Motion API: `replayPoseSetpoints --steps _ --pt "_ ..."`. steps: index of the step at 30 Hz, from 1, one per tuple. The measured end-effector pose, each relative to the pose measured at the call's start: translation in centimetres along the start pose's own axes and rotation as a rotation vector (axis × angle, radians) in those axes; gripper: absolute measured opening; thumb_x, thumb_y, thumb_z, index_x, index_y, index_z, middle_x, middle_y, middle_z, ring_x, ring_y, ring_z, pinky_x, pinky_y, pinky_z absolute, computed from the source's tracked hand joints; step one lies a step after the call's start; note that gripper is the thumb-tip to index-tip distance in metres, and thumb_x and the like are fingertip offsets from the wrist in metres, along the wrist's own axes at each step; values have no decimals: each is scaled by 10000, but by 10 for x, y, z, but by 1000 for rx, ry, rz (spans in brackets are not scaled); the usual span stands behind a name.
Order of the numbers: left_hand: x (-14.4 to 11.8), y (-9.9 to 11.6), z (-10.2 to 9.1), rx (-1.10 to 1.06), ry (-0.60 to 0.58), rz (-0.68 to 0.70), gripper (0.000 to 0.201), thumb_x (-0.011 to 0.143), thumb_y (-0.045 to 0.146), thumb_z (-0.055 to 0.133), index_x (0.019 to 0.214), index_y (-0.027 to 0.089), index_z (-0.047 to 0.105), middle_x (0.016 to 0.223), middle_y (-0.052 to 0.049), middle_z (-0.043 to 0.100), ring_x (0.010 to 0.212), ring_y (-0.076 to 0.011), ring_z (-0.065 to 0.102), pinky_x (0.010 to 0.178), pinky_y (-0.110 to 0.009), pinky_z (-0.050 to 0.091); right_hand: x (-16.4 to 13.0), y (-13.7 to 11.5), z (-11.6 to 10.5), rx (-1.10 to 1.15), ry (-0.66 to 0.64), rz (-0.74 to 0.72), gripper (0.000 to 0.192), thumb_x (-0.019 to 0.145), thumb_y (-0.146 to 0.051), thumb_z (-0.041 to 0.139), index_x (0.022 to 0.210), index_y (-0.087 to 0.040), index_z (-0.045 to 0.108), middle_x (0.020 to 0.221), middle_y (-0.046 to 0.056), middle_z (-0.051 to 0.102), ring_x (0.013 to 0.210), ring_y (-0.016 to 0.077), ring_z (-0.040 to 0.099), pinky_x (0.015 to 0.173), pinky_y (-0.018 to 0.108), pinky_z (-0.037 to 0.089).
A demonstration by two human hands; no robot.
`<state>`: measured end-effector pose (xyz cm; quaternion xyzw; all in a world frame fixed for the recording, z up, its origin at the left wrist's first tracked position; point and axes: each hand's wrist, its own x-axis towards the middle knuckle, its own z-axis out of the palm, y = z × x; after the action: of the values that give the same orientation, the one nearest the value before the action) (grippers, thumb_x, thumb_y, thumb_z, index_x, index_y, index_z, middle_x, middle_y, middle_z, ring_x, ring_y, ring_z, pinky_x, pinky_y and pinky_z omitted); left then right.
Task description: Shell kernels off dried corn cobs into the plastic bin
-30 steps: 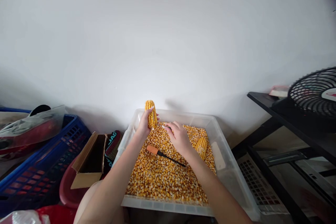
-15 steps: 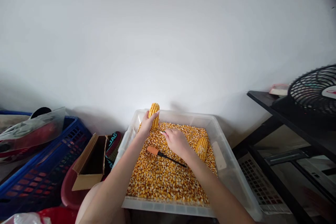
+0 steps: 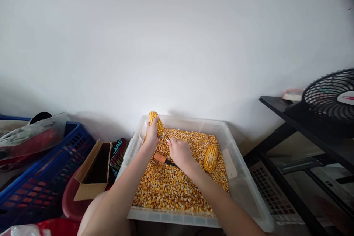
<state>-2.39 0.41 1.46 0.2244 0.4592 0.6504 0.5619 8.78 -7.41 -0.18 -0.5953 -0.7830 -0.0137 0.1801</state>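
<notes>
Shelling step: left hand fingers clamped on corn cob; right hand fingers curled together beside cob, above kernels. Next needs firm thumb push.

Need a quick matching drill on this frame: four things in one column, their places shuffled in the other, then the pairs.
Things:
1. corn cob
2. second cob
3. orange-handled tool
4. cardboard box

Places:
A. lying on the kernels, partly under the right hand
B. left of the tray, outside it
C. held in the left hand
D. lying on the kernels, right side of the tray

Pairs: 1-C, 2-D, 3-A, 4-B
</notes>
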Motion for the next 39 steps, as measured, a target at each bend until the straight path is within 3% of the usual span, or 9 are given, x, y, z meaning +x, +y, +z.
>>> replayPoseSetpoints --steps 6,13,19,39 --pt "4 3 -2 72 -92 -4 346 684 401 675 891 176 512 600 14 565 478 -126 574 480 -230 471 2 11 -10 56 -9 -29 303 950 -310 328 851 -182 584 689 63 667 599 166 599 530 263 280" --pt "8 12 -6 156 -229 -120 399 676 454 649 892 135 545 590 -24 603 452 -139 573 436 -236 462 4 28 -23 97 38 -121 311 952 -336 340 787 -195 563 721 31 659 650 142 590 579 254 272" --pt "6 17 -8 216 -341 -59 402 684 436 652 927 139 531 609 -22 601 454 -137 574 413 -222 436 4 30 -24 109 73 -136 309 950 -329 348 764 -193 554 687 24 647 619 134 580 571 259 254" --pt "-1 17 -7 372 -339 99 393 684 412 677 947 169 517 639 -3 562 480 -123 547 443 -232 449 3 20 -26 28 15 -119 329 947 -323 346 800 -188 607 692 40 672 613 147 590 554 271 253"
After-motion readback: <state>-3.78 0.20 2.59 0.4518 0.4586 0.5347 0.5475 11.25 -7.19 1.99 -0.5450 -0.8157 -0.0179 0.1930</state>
